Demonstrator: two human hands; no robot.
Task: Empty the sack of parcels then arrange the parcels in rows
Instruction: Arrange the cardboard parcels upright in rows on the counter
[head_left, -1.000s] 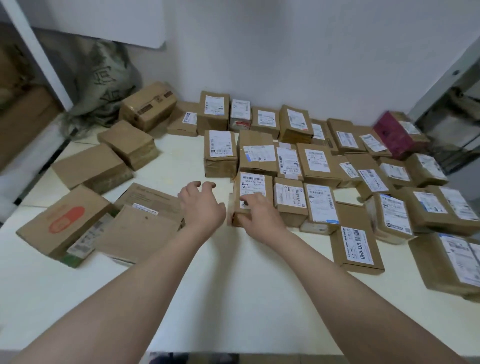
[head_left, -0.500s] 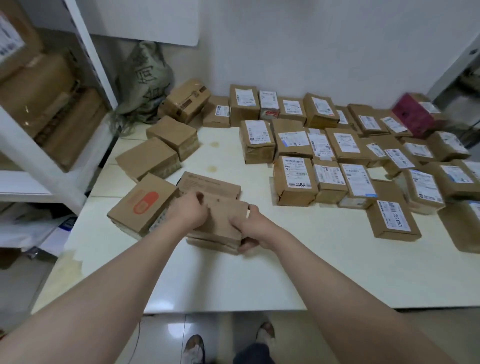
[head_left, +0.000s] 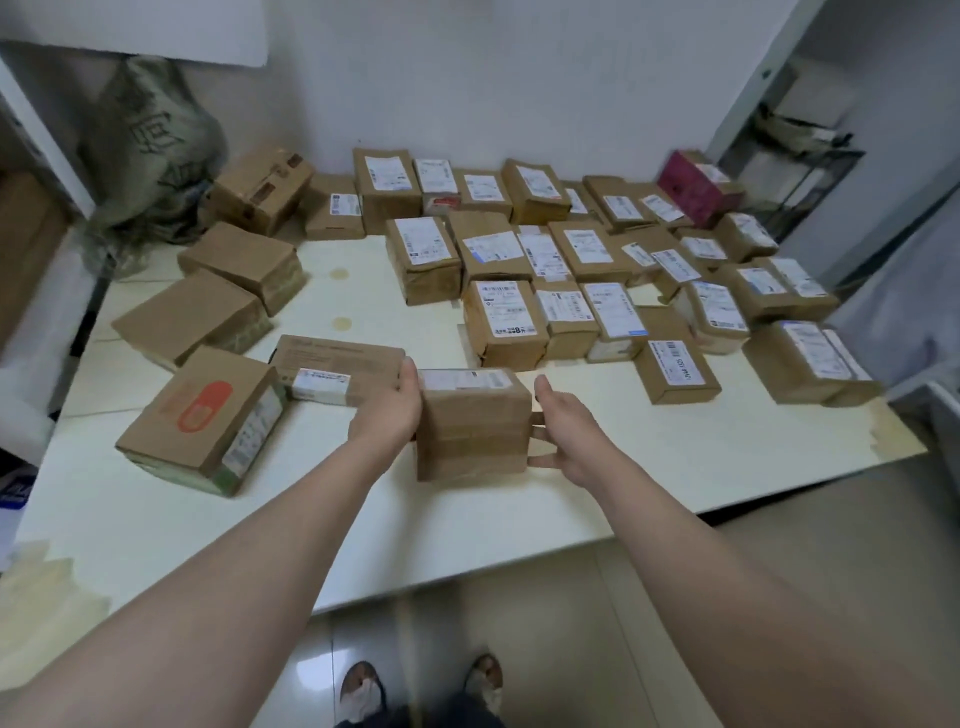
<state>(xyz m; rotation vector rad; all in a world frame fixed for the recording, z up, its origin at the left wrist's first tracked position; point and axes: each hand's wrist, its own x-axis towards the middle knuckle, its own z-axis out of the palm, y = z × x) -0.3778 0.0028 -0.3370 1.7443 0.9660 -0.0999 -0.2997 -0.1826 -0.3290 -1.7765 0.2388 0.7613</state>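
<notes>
At the far left the grey-green sack (head_left: 150, 156) slumps against the wall (head_left: 467, 78), with loose parcels (head_left: 192, 312) lying on the white table (head_left: 623, 452) before it. Our left hand (head_left: 387, 415) grips the left side of a taped brown parcel (head_left: 472, 426), thumb hooked over its top edge, the other fingers hidden. The parcel sits between our hands over the table's near middle. Our right hand (head_left: 569, 431) presses straight fingers (head_left: 537, 460) against its right side, thumb lifted. Further right, labelled parcels (head_left: 571, 249) stand in rows.
</notes>
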